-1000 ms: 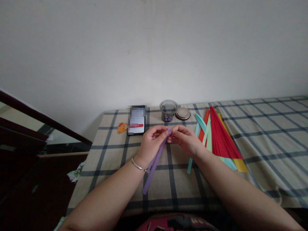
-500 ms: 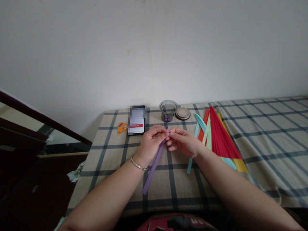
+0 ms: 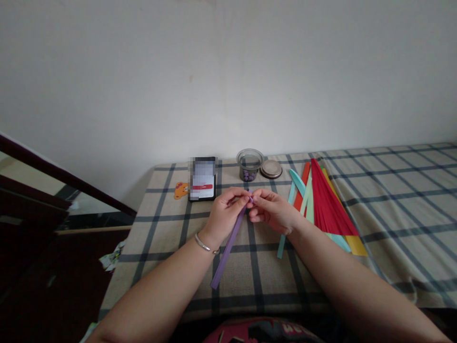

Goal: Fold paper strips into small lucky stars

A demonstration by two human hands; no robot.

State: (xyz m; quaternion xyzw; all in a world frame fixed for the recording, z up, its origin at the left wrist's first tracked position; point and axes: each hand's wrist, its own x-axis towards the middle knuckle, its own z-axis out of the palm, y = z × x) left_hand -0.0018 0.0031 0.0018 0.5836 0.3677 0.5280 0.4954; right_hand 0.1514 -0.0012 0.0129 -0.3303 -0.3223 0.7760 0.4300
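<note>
A long purple paper strip (image 3: 228, 247) runs down and to the left from my fingertips, its lower end near the front of the table. My left hand (image 3: 228, 208) pinches the strip near its upper end between thumb and forefinger. Against it, my right hand (image 3: 270, 209) pinches the same upper end, where a small folded purple bit shows between the fingertips. The exact fold is partly hidden by the fingers. Behind the hands stands a clear plastic cup (image 3: 249, 166) with small purple pieces at its bottom.
A round lid (image 3: 271, 168) lies right of the cup. To the left a phone (image 3: 203, 180) leans upright beside an orange bear cutout (image 3: 181, 190). On the right, red paper strips (image 3: 330, 205) fan out over yellow, green, orange and blue ones. A checked cloth (image 3: 160, 238) covers the table.
Both hands keep nearly the same place. The right fingers have shifted slightly at the strip's upper end. The rest of the table looks unchanged.
</note>
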